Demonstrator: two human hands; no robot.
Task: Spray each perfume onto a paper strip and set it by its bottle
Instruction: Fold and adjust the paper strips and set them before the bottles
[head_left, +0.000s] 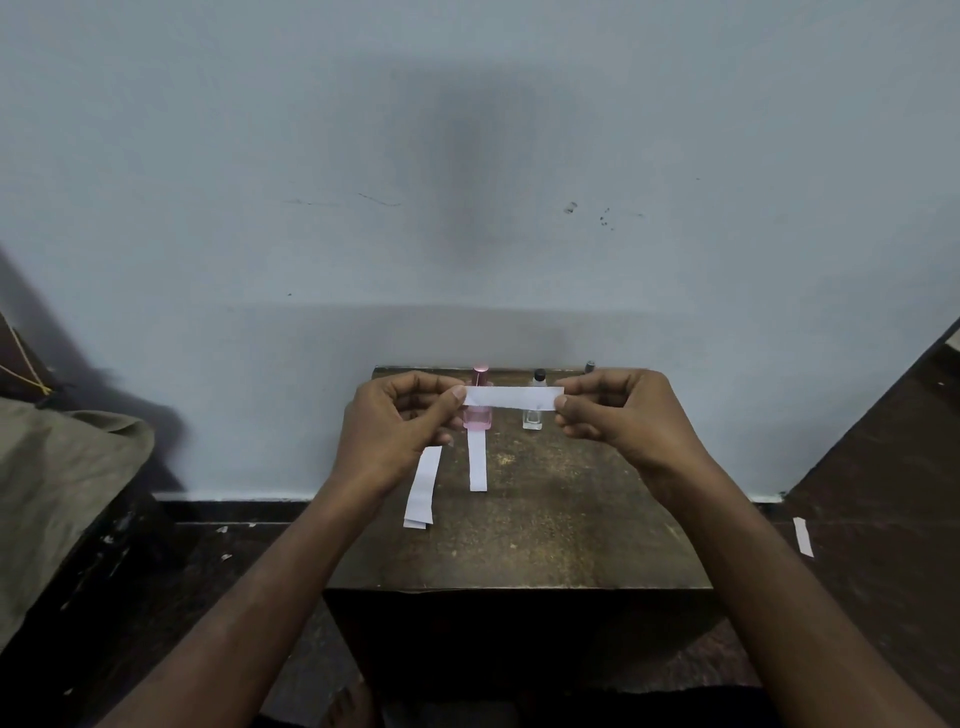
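I hold a white paper strip (511, 397) level above the table, my left hand (400, 421) pinching its left end and my right hand (618, 415) pinching its right end. Behind it stands a pink perfume bottle (478, 415) with a pink cap. A white strip (477, 462) lies on the table just in front of that bottle. A small clear bottle (533, 415) with a black cap stands to its right. Only the top of a third, dark-capped bottle (589, 367) shows behind my right hand. A small stack of spare strips (423, 488) lies at the left.
The small brown table (545, 519) stands against a pale blue wall. A loose paper strip (803, 537) lies on the dark floor at the right. A khaki cloth (62, 488) covers something at the left. Dark floor surrounds the table.
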